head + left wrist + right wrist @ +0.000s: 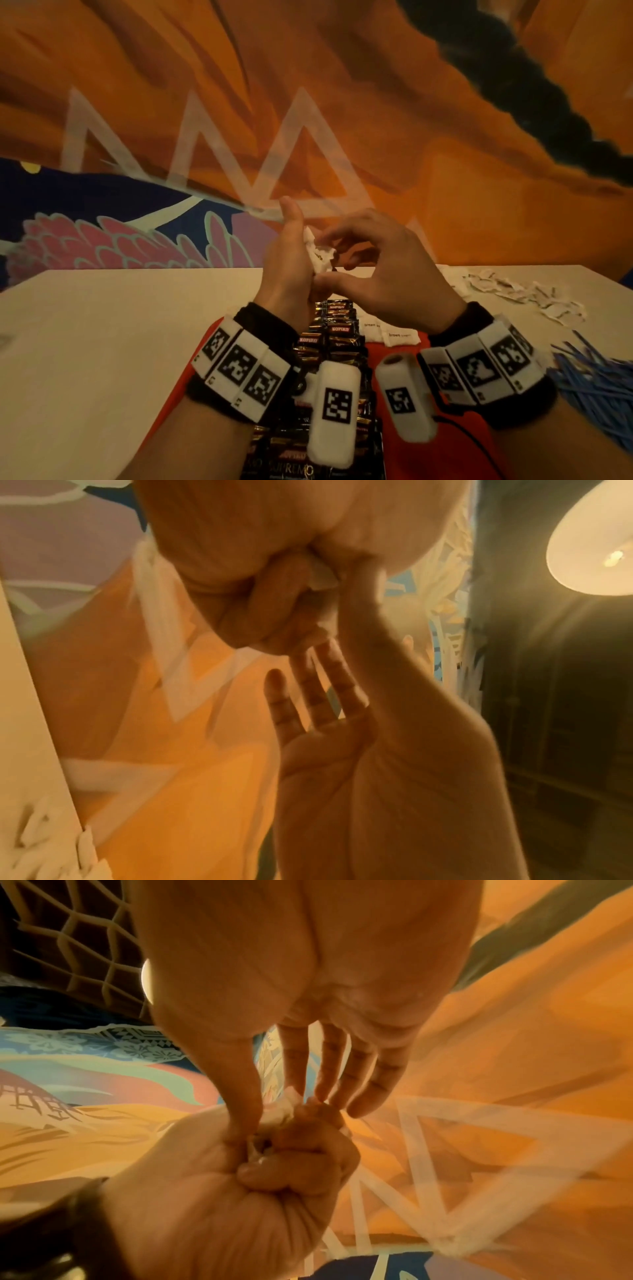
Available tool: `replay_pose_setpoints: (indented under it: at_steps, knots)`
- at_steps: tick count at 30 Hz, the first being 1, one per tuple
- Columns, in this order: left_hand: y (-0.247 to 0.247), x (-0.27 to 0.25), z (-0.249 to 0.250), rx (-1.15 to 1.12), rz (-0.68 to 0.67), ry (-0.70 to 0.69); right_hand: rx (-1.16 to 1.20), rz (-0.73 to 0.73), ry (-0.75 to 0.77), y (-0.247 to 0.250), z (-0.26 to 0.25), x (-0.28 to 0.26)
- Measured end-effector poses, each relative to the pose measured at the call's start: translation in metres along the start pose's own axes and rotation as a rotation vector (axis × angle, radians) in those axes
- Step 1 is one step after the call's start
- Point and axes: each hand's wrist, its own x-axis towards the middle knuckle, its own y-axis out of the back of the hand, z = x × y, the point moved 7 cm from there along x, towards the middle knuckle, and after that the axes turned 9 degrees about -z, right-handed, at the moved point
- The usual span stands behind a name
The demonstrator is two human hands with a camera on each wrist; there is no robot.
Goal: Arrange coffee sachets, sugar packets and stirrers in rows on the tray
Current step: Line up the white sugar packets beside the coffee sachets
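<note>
Both hands are raised above the red tray (474, 426). My left hand (291, 260) is closed in a fist round a small bunch of white sugar packets (317, 251), thumb pointing up. My right hand (322, 274) pinches one of those packets between thumb and forefinger, the other fingers spread. The right wrist view shows the left fist (240, 1191) and the crumpled white paper (284, 1110) under the right hand's fingers (329, 1069). A row of black coffee sachets (337, 329) runs down the tray, with two brown sugar packets (399, 337) to its right.
A loose pile of white sugar packets (513, 291) lies on the pale table (102, 342) at the right. Blue stirrers (596, 383) are heaped nearer, at the right edge. An orange painted wall stands behind the table.
</note>
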Motion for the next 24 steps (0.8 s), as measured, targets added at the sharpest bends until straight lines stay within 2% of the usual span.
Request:
replay_pose_setpoints:
  at_steps: [5,11,14,17,21,24]
  knots:
    - [0.004,0.001,0.000,0.144,0.012,-0.026,0.052,0.021,-0.013,-0.001,0.005,-0.002]
    - [0.001,0.002,0.001,0.299,-0.077,-0.032,0.036,0.077,-0.042,0.004,0.010,-0.003]
    - [-0.002,0.000,0.002,0.311,-0.123,-0.033,0.065,0.079,-0.123,0.007,0.019,-0.004]
    - [-0.005,-0.001,0.006,0.285,-0.155,-0.055,0.284,0.109,-0.214,0.010,0.028,-0.006]
    - [-0.006,-0.003,0.020,0.322,-0.119,-0.248,0.726,0.165,-0.297,0.011,0.034,-0.008]
    - [0.000,-0.002,0.026,0.371,-0.055,-0.329,0.738,0.141,-0.273,0.016,0.036,-0.007]
